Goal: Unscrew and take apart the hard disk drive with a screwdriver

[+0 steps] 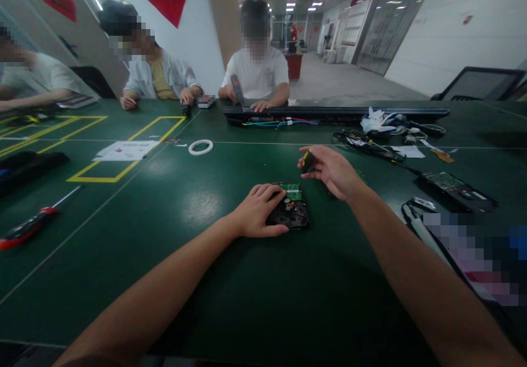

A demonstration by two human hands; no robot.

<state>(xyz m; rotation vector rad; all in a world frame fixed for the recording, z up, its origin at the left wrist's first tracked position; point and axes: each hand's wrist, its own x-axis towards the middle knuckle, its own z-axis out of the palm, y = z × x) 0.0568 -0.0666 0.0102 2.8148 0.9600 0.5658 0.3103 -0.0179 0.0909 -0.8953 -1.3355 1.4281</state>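
A flat black device [297,216] with a green circuit board along its far side lies on the green table. My left hand [263,211] rests over its left part, fingers spread on top and thumb along the near edge. In my right hand [325,170] is a small yellow and black screwdriver [307,161], pinched by the handle. Its thin shaft points down at the board's far right corner; whether the tip touches a screw is too small to tell. Partly hidden behind my right wrist is another piece with green board [361,176].
A second black device with a circuit board [457,188], cables [358,142] and white gloves [381,120] lie to the right. Leftward are a red-black screwdriver [35,224], white tape ring [200,147] and paper [125,150]. A long black panel [329,115] and several people are across the table.
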